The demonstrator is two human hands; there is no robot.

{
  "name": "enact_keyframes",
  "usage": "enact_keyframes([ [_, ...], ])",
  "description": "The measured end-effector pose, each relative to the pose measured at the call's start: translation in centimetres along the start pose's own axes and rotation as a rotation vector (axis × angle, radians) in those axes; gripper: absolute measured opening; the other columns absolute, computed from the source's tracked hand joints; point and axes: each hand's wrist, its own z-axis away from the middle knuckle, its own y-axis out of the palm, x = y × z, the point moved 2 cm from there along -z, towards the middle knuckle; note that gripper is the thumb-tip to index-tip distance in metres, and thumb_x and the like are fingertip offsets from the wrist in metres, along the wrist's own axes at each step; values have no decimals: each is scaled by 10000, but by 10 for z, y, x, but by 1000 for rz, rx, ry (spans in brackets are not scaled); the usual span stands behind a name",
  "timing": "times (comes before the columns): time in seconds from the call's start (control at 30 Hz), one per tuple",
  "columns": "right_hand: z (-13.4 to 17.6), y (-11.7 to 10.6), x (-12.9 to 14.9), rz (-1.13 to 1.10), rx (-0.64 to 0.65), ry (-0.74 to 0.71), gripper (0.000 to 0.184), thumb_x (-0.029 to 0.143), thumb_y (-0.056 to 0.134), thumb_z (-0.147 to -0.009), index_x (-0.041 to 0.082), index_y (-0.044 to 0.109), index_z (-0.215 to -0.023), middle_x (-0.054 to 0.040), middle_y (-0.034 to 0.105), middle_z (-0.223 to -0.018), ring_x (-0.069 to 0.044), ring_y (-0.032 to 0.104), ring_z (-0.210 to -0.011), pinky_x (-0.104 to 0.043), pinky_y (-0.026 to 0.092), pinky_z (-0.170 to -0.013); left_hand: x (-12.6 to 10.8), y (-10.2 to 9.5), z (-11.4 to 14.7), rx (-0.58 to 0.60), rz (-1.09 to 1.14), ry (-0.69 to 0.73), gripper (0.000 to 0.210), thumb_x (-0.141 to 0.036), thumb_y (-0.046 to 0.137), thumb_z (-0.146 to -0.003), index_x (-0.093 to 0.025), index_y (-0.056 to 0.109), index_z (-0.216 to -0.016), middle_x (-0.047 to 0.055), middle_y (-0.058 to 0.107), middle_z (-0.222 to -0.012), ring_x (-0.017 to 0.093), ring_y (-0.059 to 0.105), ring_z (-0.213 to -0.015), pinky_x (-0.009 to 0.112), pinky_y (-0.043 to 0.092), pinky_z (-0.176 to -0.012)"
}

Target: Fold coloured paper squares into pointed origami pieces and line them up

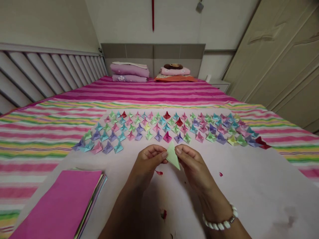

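Note:
A pale green folded paper piece [173, 157], pointed at top and bottom, is held up between my two hands. My left hand [151, 162] pinches its left edge between thumb and fingers. On the other side, my right hand [191, 162] grips the upper right edge the same way; a white beaded bracelet circles that wrist. Just beyond my fingers stand rows of small folded paper boats [159, 136] in many colours. The far fingers of both hands are partly hidden behind the thumbs.
A stack of coloured paper [59, 202], pink on top, lies at the lower left. Small red scraps [163, 214] are scattered on the pale board [239, 199]. Under it is a striped bed sheet [30, 139]. Folded bedding [129, 71] sits by the headboard [139, 49].

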Motion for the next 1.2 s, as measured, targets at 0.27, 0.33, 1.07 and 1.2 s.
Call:
enact_keyframes([
  [0.27,-4,-8,-2,49,-24,-15,146,320,786,-699,215,733,-785,3,665,-643,-151,570,-595,-283,453,-612,-1,1,-1,-86,-184,174,159,-257,801,-662,-159,705,-743,-6,684,-650,112,625,-625,239,512,-654],
  [0.33,-5,-9,-3,54,-36,-22,134,282,807,-664,212,729,-748,18,647,-605,-132,551,-558,-261,440,-573,-2,3,1,-86,-246,217,143,-255,783,-679,-165,710,-763,4,696,-672,133,640,-651,260,522,-665],
  [1.07,-3,-5,-2,168,-205,-222,121,182,729,-670,225,768,-776,-26,695,-837,-140,577,-685,-265,464,-626,-1,18,12,-125,-529,361,166,-208,622,-804,-180,710,-942,58,752,-946,182,710,-822,286,567,-755],
  [1.2,-5,-9,-5,47,-148,-149,115,205,735,-691,245,783,-787,-21,717,-864,-142,606,-715,-269,486,-670,1,9,8,-53,-364,240,172,-257,703,-777,-197,739,-934,30,751,-807,178,702,-845,266,566,-765],
])
